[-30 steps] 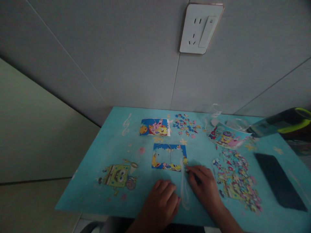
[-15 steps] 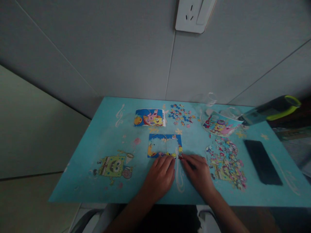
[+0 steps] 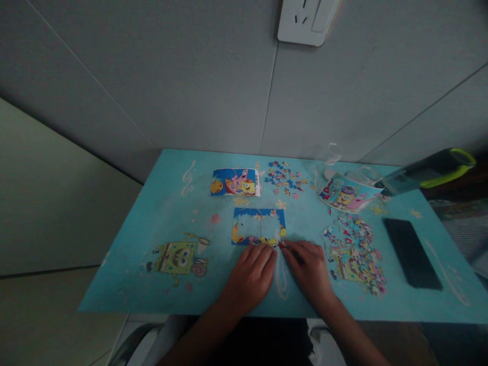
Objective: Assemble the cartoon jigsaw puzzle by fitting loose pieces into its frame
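Note:
A half-built puzzle frame point(image 3: 258, 226) with a blue border lies in the middle of the turquoise table point(image 3: 160, 213). My left hand point(image 3: 252, 277) rests flat just below it, fingertips touching its bottom edge, fingers stretched out. My right hand point(image 3: 309, 269) lies beside it to the right, its fingers drawn together at the frame's lower right corner; what they pinch is too small to make out. A pile of loose puzzle pieces point(image 3: 354, 251) spreads right of my right hand. A smaller scatter of pieces point(image 3: 284, 178) lies behind the frame.
A picture card point(image 3: 235, 183) lies at the back. A printed cartoon bag point(image 3: 348, 195) and clear plastic sit back right. A black phone point(image 3: 412, 251) lies at the right, a dark bottle with a green band point(image 3: 430, 170) behind it. A wall socket point(image 3: 307, 20) is above.
My left hand slid forward from the near edge up to the frame's bottom edge. My right hand stayed at the frame's lower right corner. The view tilted down slightly.

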`<state>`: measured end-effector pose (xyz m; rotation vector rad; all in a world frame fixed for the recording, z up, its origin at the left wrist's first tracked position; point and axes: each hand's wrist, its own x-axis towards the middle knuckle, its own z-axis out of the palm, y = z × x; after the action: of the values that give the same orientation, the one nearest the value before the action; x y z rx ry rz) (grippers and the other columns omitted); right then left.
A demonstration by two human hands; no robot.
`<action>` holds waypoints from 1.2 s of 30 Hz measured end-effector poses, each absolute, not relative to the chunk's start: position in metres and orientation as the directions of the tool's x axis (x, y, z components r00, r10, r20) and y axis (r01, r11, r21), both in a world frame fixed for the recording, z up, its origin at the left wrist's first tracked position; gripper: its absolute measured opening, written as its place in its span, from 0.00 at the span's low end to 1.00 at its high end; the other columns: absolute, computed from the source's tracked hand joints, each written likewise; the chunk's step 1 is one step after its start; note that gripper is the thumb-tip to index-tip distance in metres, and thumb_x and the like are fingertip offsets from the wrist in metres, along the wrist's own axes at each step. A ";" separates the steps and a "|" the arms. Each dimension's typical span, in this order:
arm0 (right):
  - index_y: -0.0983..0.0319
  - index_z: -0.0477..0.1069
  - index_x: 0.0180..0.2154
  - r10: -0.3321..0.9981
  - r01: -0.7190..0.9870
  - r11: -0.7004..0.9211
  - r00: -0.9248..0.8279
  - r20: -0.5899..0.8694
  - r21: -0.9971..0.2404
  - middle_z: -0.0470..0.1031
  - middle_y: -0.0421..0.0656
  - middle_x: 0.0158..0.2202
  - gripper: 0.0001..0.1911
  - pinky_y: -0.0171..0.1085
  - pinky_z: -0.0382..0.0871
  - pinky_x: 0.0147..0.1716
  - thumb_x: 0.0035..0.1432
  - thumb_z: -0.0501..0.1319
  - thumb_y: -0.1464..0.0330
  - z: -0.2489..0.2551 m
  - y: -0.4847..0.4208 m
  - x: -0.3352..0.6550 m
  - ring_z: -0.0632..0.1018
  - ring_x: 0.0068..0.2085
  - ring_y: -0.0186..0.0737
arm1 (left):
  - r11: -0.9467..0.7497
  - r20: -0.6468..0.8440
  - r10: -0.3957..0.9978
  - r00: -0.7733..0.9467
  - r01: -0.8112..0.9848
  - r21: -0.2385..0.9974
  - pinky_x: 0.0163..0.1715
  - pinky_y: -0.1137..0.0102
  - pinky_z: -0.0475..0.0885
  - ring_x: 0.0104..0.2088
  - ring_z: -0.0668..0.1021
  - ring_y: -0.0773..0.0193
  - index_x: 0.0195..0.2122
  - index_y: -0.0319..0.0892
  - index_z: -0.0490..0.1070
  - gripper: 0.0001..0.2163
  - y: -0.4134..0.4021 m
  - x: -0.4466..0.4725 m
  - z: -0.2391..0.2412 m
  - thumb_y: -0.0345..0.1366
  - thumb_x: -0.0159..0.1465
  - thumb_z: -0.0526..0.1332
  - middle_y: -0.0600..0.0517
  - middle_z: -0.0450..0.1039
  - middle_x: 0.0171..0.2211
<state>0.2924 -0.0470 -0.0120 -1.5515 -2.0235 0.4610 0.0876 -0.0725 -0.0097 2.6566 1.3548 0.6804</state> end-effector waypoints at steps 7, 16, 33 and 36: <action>0.52 0.78 0.48 0.963 0.795 0.266 -0.198 0.182 -0.546 0.81 0.41 0.42 0.09 0.47 0.65 0.46 0.68 0.63 0.62 -0.007 -0.060 0.300 0.78 0.44 0.46 | -0.511 0.331 0.844 0.421 0.818 0.264 0.58 0.51 0.72 0.59 0.72 0.47 0.59 0.36 0.71 0.16 -0.085 0.056 0.001 0.30 0.70 0.58 0.40 0.71 0.59; 0.55 0.78 0.50 0.963 0.809 0.271 -0.226 0.150 -0.521 0.79 0.45 0.44 0.12 0.47 0.68 0.47 0.70 0.60 0.62 -0.007 -0.046 0.307 0.77 0.45 0.47 | -0.324 0.188 0.941 0.280 0.906 0.272 0.66 0.45 0.64 0.71 0.56 0.40 0.70 0.47 0.58 0.26 -0.084 0.049 0.003 0.39 0.72 0.59 0.38 0.46 0.73; 0.57 0.78 0.52 0.963 0.862 0.260 -0.195 0.188 -0.435 0.76 0.47 0.44 0.14 0.47 0.65 0.45 0.68 0.58 0.67 -0.010 -0.032 0.295 0.75 0.45 0.48 | -0.261 0.190 0.959 0.208 0.911 0.318 0.65 0.38 0.61 0.73 0.50 0.35 0.71 0.49 0.57 0.28 -0.088 0.069 -0.002 0.39 0.71 0.61 0.40 0.31 0.75; 0.56 0.78 0.52 0.964 0.860 0.256 -0.196 0.178 -0.441 0.77 0.47 0.44 0.14 0.47 0.66 0.44 0.69 0.58 0.67 -0.010 -0.032 0.295 0.75 0.44 0.49 | -0.268 0.202 0.957 0.210 0.905 0.330 0.64 0.36 0.62 0.73 0.50 0.34 0.71 0.49 0.55 0.30 -0.089 0.070 -0.001 0.39 0.70 0.62 0.39 0.32 0.75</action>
<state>0.2950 -0.0321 -0.0097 -1.6592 -2.1196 0.3410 0.0702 -0.0888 -0.0015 2.3309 1.8076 0.5562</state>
